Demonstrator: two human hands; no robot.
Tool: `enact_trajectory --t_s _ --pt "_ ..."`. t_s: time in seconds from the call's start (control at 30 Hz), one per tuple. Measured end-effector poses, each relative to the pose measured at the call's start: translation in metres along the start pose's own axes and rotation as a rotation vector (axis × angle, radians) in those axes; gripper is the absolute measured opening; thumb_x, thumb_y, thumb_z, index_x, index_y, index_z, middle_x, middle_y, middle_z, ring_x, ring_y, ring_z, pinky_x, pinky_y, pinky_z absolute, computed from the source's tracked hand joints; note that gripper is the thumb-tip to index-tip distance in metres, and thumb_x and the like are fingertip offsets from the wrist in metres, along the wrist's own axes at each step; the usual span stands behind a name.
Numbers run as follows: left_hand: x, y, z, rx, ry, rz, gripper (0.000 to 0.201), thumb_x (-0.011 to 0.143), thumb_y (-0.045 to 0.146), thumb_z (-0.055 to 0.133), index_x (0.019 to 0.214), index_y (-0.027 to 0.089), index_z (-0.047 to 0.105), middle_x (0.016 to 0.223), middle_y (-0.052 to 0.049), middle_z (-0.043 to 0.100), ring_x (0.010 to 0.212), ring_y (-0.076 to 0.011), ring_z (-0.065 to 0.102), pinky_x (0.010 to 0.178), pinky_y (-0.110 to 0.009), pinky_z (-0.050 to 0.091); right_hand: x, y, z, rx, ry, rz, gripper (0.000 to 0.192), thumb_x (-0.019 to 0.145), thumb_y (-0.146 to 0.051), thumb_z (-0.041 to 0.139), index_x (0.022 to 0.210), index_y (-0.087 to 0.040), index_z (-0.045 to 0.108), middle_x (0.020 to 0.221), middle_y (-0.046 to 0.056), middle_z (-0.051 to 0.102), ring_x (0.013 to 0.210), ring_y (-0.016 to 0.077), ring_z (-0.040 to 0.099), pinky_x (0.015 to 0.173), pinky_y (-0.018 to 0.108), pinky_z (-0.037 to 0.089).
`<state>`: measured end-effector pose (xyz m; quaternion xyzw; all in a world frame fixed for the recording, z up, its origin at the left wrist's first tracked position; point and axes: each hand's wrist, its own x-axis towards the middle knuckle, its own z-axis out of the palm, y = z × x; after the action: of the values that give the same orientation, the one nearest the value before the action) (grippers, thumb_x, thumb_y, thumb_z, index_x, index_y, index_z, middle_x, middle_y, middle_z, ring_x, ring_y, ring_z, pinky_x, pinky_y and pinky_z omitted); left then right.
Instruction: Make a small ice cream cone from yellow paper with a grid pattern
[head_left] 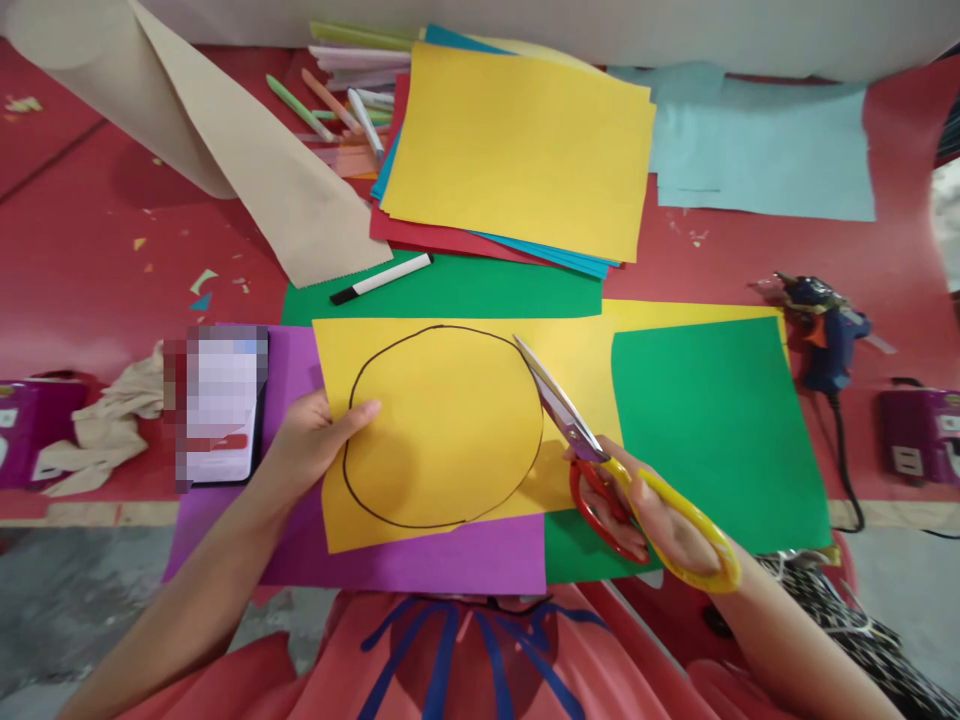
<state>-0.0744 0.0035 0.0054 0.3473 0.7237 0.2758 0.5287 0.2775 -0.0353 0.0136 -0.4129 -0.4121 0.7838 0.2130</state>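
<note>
Craft workspace, home or classroom, can't tell which. Red table (112,270) covered in stacked coloured paper (517,150), marker pens (337,105), paper scraps (202,285), a blue glue gun (821,335), a brown paper roll (225,150). Bare concrete floor (67,600) below.

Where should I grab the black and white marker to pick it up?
Grab the marker around its white middle, coming from above with fingers on its two long sides. It lies flat on the green paper, tilted, black cap toward the left, with bare paper on both sides. Its right end almost reaches the paper stack, so the middle looks easier.
</note>
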Motion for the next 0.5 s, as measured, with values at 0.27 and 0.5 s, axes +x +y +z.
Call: enact_trajectory --t_s 0.27,0.5 --pt "0.003 0.004 -0.004 -0.061 -0.040 -0.052 0.029 0.063 0.049 0.080 0.089 0.035 0.074 0.099 -0.001 0.076 0.085 -0.0293 0.073 0.068 -0.041 0.062 -0.001 -0.008 -0.007 -0.050 -0.068 -0.014 0.055 0.088 -0.072 0.040 0.114 -0.024 0.045 0.057 -0.008 0.039 0.036 0.0059 0.022 0.034 0.025 0.020" --pt "0.002 0.002 -0.003 -0.056 -0.065 -0.044 0.027 0.062 0.052 0.079 0.083 0.036 0.074 0.095 0.001 0.077 0.078 -0.0270 0.073 0.061 -0.037 0.060 0.001 -0.011 -0.009 -0.073 -0.130 -0.071 0.054 0.089 -0.074 0.030 0.102 -0.023 0.043 0.057 -0.006 0.041 0.044 0.0098 0.028 0.045 0.028 0.025"
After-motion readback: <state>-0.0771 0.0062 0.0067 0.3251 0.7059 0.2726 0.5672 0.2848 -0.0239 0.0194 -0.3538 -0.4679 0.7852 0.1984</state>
